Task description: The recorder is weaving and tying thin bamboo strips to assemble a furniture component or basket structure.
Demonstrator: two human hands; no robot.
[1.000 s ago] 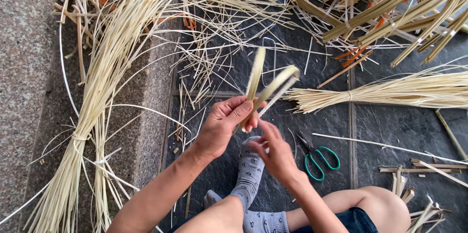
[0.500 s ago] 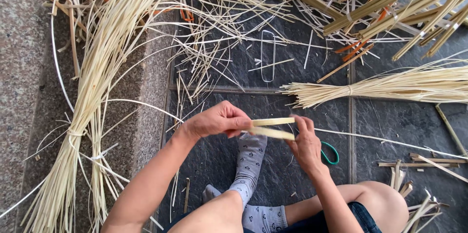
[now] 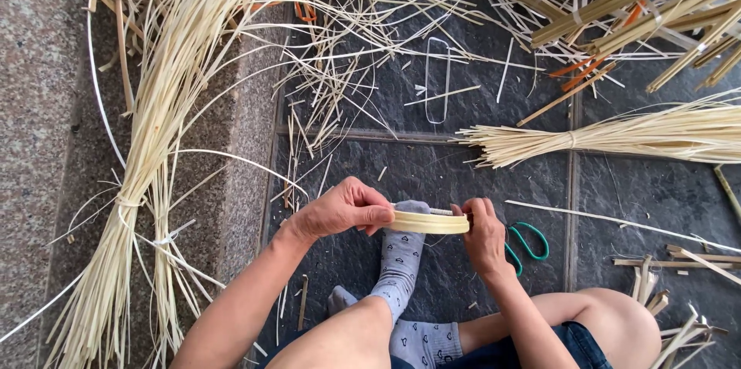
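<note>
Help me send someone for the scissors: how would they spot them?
Find the dark slate floor, then the person's right hand. Just beyond it lie the green-handled scissors, the only green loops among pale bamboo strips.

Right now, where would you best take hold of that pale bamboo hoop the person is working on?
By its two ends, one from each side: the bamboo hoop lies flat and level, and the left hand and right hand pinch it there.
</note>
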